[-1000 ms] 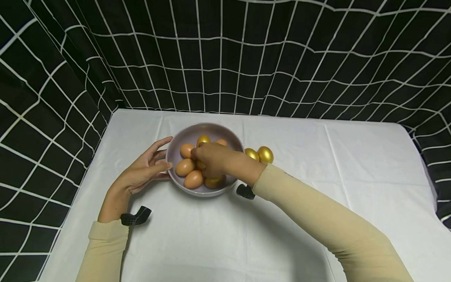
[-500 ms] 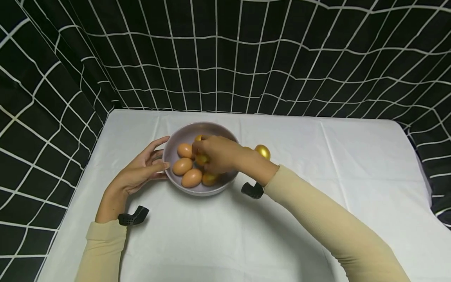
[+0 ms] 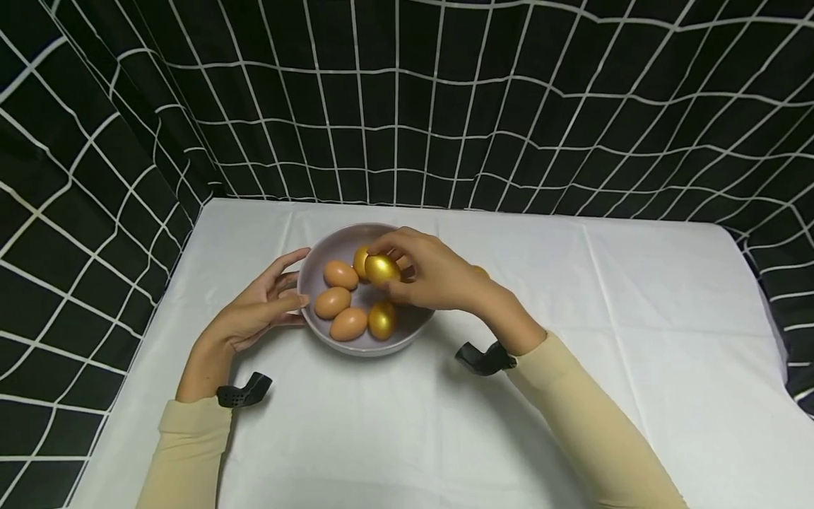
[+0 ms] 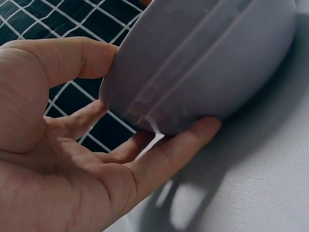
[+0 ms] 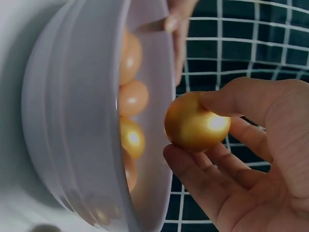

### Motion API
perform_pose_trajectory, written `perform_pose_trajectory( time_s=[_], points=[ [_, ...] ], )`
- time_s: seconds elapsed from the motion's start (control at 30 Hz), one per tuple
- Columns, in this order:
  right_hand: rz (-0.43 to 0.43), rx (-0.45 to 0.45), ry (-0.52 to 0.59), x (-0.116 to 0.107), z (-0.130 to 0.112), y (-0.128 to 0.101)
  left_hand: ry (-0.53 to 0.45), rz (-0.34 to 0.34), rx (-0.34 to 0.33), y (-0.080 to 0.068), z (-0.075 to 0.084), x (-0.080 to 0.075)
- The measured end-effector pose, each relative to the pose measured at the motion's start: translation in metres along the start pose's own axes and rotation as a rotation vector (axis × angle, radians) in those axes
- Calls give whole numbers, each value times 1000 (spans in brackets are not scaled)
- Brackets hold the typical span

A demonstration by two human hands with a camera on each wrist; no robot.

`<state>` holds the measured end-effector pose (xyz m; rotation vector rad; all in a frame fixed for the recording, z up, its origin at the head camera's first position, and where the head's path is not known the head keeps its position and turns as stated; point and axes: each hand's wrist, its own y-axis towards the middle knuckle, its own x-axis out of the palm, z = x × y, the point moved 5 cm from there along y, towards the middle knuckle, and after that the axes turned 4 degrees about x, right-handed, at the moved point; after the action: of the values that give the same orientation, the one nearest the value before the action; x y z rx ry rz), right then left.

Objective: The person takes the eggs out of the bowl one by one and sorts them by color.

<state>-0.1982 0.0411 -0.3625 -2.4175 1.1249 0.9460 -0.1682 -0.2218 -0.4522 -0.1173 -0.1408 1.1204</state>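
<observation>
In the head view a mauve bowl (image 3: pixel 407 338) stands on the white cloth. My left hand (image 3: pixel 257 307) holds its left side, thumb on the rim and fingers against the outer wall; the left wrist view shows the little finger low on the bowl (image 4: pixel 231 72). Over the bowl my right hand (image 3: pixel 441 272) pinches a golden egg (image 3: pixel 382 270) between thumb and fingers. Several brown eggs (image 3: pixel 333 302) lie inside, along with a golden egg (image 3: pixel 382 320) at the front and another golden egg (image 3: pixel 360 260) partly covered by the held one.
Right of the bowl, a golden egg (image 3: pixel 480 271) shows just past my right wrist, mostly hidden. The white cloth (image 3: pixel 356 424) covers the table. A black curtain (image 3: pixel 381 99) with white grid lines hangs behind it and along both sides.
My right hand was down among the eggs, mostly covering them. It has risen and drawn back to the right, with a golden egg in its fingers. The left hand keeps its place.
</observation>
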Motion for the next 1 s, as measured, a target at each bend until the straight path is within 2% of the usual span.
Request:
perform_pose_trajectory(
  time_s=[0.1,0.27,0.47,0.8,1.0],
  points=[
    [37,5,67,-2,2,-5,5,14,0,-1,1,-2],
    [124,0,92,-6,7,-14,22,19,-3,-3,2,-5],
    [186,60,190,-12,17,-30,19,7,-3,0,-1,-1],
    [277,91,238,-26,34,-57,38,2,-5,1,1,0],
    [355,144,265,-36,52,-76,38,-9,-1,2,-1,2]
  ],
)
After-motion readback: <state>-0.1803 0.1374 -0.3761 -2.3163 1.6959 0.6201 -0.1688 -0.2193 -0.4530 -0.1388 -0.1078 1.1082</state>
